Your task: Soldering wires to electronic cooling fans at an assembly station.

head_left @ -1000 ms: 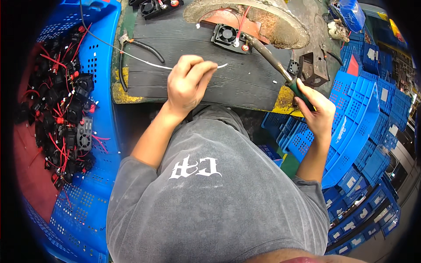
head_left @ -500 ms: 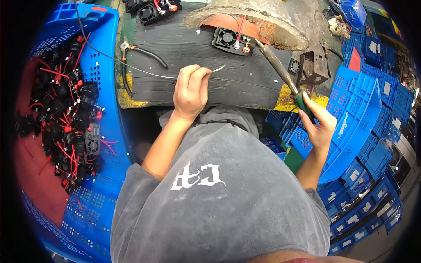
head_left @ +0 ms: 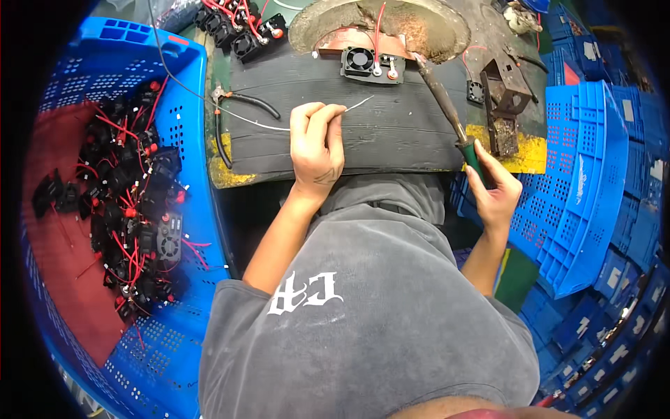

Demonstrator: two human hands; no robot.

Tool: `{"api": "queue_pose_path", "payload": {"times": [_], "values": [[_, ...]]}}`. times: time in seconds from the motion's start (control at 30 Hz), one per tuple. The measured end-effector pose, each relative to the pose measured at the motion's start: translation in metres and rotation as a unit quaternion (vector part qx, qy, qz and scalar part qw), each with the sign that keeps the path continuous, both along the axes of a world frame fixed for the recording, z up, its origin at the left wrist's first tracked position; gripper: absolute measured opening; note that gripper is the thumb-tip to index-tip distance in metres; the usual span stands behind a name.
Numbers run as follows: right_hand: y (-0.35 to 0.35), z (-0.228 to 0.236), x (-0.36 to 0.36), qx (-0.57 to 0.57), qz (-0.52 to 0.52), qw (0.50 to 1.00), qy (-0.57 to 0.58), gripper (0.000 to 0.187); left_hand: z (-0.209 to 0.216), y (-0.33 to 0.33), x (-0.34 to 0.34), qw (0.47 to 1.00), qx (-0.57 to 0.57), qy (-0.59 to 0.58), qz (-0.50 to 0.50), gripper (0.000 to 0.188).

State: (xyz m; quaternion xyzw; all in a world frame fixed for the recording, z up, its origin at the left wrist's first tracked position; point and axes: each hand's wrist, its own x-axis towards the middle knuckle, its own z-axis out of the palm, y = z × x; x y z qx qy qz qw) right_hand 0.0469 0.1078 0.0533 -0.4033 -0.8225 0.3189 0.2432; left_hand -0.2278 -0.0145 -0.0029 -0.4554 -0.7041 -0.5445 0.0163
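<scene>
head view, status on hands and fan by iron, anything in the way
Left hand pinching thin silvery wire. Right hand gripping green-handled metal soldering iron. Square black fan touched by neither hand. Black-handled pliers to the left, nothing seen blocking.

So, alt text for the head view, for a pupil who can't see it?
A person's right hand holds a green-handled soldering iron, its tip near a black fan. The left hand pinches thin wire. A blue crate of wired fans sits left.
</scene>
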Motion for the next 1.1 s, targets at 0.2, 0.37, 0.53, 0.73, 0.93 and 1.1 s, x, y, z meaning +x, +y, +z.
{"api": "queue_pose_path", "payload": {"times": [0.2,0.37,0.53,0.73,0.93,1.1], "values": [[-0.002,0.006,-0.004,0.094,0.023,0.995,0.006,0.038,0.011,-0.002,-0.003,0.999,0.041,-0.009,-0.032,0.016],[0.0,-0.006,-0.008,0.135,0.036,0.99,0.003,0.039,0.035,0.011,-0.021,0.996,-0.003,0.067,-0.062,0.013],[-0.019,-0.003,-0.011,0.184,0.023,0.982,0.024,0.04,0.042,0.044,-0.048,0.981,0.017,0.154,-0.114,0.013],[-0.033,-0.006,0.005,0.187,-0.023,0.982,-0.024,0.043,0.022,0.077,-0.065,0.959,0.033,0.216,-0.181,0.018],[-0.039,0.0,0.005,0.193,-0.037,0.98,-0.018,0.043,0.03,0.099,-0.061,0.954,0.075,0.228,-0.177,0.015],[-0.049,-0.004,0.01,0.171,-0.125,0.975,-0.058,0.039,0.018,0.086,-0.076,0.953,0.048,0.224,-0.198,0.023]]}}
